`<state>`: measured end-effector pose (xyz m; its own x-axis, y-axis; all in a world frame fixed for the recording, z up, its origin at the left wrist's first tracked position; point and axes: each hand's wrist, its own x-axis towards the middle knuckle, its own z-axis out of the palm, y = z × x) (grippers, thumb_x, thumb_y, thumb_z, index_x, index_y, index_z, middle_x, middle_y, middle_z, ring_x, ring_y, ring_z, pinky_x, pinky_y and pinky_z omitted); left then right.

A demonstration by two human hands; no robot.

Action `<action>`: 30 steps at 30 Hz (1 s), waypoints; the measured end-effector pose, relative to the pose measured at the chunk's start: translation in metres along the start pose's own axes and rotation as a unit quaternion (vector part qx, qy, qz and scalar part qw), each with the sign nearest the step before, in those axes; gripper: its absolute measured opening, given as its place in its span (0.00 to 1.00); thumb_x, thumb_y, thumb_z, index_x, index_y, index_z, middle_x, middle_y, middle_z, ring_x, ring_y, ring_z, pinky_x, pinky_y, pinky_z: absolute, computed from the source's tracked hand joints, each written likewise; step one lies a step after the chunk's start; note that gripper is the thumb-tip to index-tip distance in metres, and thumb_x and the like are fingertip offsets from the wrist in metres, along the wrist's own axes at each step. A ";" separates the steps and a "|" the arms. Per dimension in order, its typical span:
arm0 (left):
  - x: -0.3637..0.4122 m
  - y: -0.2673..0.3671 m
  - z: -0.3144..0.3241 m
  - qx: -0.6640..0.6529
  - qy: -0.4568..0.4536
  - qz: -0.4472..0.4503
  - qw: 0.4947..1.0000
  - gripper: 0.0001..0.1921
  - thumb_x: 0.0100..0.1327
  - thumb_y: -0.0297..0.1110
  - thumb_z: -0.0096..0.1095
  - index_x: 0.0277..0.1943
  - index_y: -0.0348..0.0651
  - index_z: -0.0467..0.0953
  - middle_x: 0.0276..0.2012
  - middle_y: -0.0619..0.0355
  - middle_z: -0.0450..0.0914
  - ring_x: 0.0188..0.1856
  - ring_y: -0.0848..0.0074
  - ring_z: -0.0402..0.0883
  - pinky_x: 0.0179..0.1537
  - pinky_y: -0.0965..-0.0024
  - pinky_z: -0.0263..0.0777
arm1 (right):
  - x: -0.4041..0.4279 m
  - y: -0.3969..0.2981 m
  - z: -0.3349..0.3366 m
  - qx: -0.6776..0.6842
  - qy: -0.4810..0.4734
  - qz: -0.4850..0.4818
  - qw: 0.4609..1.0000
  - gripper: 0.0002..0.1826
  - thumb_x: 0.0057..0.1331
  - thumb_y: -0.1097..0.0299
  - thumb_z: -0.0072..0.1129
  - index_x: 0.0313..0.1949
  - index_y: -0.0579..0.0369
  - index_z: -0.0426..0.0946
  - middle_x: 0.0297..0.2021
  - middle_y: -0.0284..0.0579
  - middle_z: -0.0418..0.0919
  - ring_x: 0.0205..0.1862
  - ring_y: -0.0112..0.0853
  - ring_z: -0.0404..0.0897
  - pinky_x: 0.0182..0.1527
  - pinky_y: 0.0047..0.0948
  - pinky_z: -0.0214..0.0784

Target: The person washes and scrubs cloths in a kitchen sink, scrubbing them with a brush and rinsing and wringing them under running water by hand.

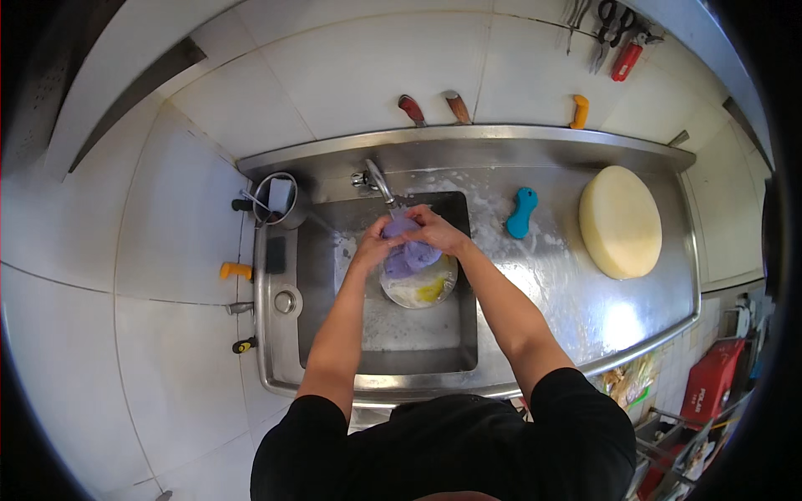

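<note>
Both of my hands grip a wet purple cloth [410, 253] under the faucet [379, 181] of a steel sink. My left hand [374, 243] holds its left side, and my right hand [435, 230] grasps it from the right and top. Part of the cloth hangs down over a round bowl [418, 294] in the basin [382, 360]. Whitish suds and a yellow-green patch show in the bowl. Whether water is running is hard to tell, since my hands cover the spot below the spout.
Right of the basin, a blue brush-like tool [522, 213] lies on the sudsy steel counter [532, 300], with a large pale round block [620, 222] beyond it. A metal container [279, 200] holding a white sponge stands at the left. Knife handles [411, 110] rise behind the backsplash.
</note>
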<state>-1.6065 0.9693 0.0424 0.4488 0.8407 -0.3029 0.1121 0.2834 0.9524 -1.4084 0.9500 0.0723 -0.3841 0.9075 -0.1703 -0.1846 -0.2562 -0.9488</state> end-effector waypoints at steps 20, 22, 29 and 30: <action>-0.013 -0.023 0.061 0.272 0.284 0.332 0.858 0.07 0.55 0.35 0.63 0.29 0.41 0.79 0.48 0.51 0.78 0.54 0.58 0.73 0.56 0.57 0.65 | 0.028 0.042 0.042 0.315 0.172 0.060 0.931 0.25 0.67 0.41 0.49 0.43 0.51 0.78 0.37 0.39 0.81 0.41 0.34 0.79 0.47 0.37 0.72; -0.022 0.000 0.105 0.321 0.294 0.319 0.842 0.08 0.54 0.35 0.64 0.27 0.40 0.79 0.46 0.49 0.78 0.50 0.55 0.75 0.51 0.57 0.67 | 0.028 0.089 0.023 0.395 0.171 0.027 0.902 0.24 0.67 0.43 0.50 0.42 0.51 0.78 0.36 0.40 0.81 0.40 0.34 0.79 0.46 0.37 0.72; 0.006 -0.008 0.047 0.177 0.389 0.147 0.892 0.09 0.57 0.38 0.63 0.28 0.42 0.78 0.23 0.50 0.80 0.24 0.53 0.78 0.27 0.56 0.71 | 0.064 0.133 0.028 0.303 0.249 0.069 0.917 0.18 0.68 0.51 0.51 0.41 0.53 0.78 0.33 0.42 0.80 0.34 0.35 0.78 0.41 0.37 0.72; 0.005 -0.005 0.042 0.102 0.366 0.165 0.910 0.09 0.57 0.37 0.61 0.28 0.42 0.78 0.18 0.50 0.79 0.20 0.53 0.77 0.24 0.57 0.69 | 0.055 0.107 0.031 0.297 0.244 0.086 0.919 0.17 0.67 0.54 0.50 0.43 0.54 0.77 0.35 0.42 0.79 0.36 0.33 0.77 0.41 0.36 0.70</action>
<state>-1.5672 0.9527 0.0377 -0.2149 0.9678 0.1312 0.2740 -0.0692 0.9592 -1.4770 0.9620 -0.0307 -0.0283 0.8406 -0.5409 -0.6766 -0.4144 -0.6086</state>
